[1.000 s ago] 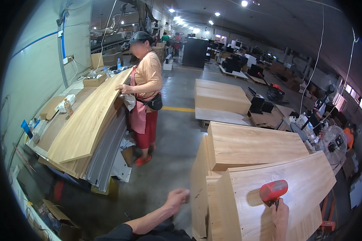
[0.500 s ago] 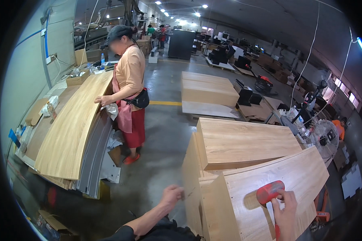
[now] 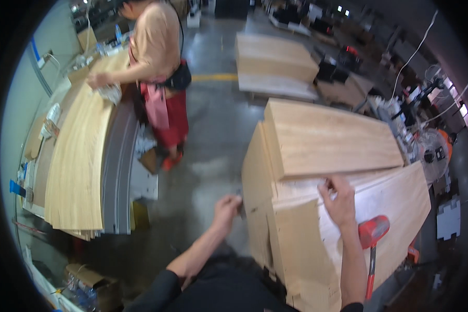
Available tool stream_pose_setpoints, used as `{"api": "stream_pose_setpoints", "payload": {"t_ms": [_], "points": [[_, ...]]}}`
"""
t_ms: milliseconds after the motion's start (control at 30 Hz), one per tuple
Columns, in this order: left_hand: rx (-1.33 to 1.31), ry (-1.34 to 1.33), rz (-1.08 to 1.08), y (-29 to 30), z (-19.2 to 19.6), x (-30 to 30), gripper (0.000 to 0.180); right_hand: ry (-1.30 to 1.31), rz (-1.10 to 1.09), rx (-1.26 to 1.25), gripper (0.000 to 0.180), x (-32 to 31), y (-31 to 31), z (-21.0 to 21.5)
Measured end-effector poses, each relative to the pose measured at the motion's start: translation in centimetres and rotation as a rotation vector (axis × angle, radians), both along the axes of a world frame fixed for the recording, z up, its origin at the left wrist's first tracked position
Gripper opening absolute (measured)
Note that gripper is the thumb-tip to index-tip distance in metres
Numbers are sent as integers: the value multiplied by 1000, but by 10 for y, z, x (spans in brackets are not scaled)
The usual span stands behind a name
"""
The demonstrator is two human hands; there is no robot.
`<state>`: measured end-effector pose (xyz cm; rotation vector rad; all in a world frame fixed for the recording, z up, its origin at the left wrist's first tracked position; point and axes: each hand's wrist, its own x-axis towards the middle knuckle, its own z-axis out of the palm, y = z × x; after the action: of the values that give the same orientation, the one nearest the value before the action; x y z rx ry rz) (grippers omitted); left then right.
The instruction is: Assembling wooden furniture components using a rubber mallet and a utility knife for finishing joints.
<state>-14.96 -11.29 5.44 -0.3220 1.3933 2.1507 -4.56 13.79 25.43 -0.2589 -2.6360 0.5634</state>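
Left hand (image 3: 226, 212) curled beside wooden box (image 3: 258, 190), right hand (image 3: 341, 200) over pale panel (image 3: 400, 195), fingers bent, either's grip unclear

My curled right hand (image 3: 339, 202) is over a pale wooden panel (image 3: 387, 197), a red mallet (image 3: 373, 232) beside that forearm; my left hand (image 3: 226, 211) hangs left of the panel.

Smooth, light-catching wood grain is being shown by the panel (image 3: 382, 202). A plastic-looking surface is being presented by the mallet head (image 3: 374, 232).
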Motion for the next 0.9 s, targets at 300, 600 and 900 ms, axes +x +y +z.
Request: {"api": "stream_pose_setpoints", "payload": {"t_ms": [300, 600, 900], "points": [[-145, -158, -120, 21, -77, -34, 10, -228, -147, -128, 23, -70, 19, -51], [-128, -145, -221, 86, -145, -13, 22, -569, -359, -228, 28, -76, 17, -57], [-153, -139, -299, 110, -139, -7, 19, -525, -494, -343, 31, -88, 13, -57]]}}
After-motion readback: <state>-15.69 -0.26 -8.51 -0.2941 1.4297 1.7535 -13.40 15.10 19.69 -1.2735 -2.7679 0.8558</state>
